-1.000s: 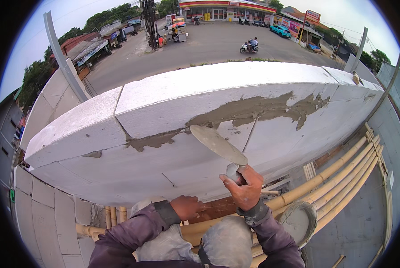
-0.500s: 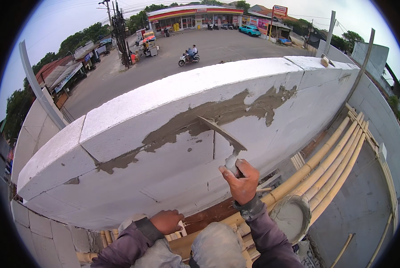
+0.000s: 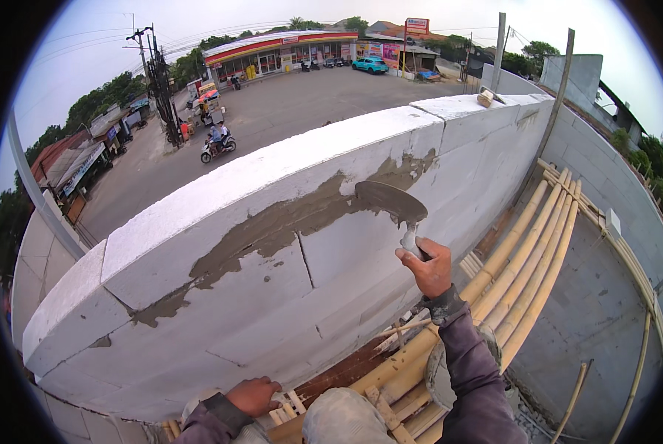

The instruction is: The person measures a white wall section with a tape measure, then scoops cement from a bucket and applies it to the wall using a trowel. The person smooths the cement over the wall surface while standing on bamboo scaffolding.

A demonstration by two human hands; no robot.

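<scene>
My right hand [image 3: 431, 268] is closed round the pale, mortar-crusted handle of a trowel [image 3: 388, 198]. Its blade lies against the grey mortar smear [image 3: 254, 229] running along the upper joint of the white block wall [image 3: 176, 222], toward the right part of the smear. My left hand [image 3: 254, 396] is low by the wall's foot, fingers curled near short pale slats; what they grip, if anything, is hard to make out. A round mortar bucket [image 3: 440, 379] sits on the bamboo poles, partly hidden by my right forearm.
Bamboo poles [image 3: 527, 259] run along the wall's inner side above a grey surface. A small object [image 3: 485, 98] rests on the wall top. Side block walls [image 3: 609, 166] stand right and left. Beyond lie a road [image 3: 287, 103], a scooter with riders, a shop and parked vehicles.
My right hand and trowel have moved rightward and up along the mortar smear, the blade turning. My view has swung rightward. The scooter on the road has travelled left.
</scene>
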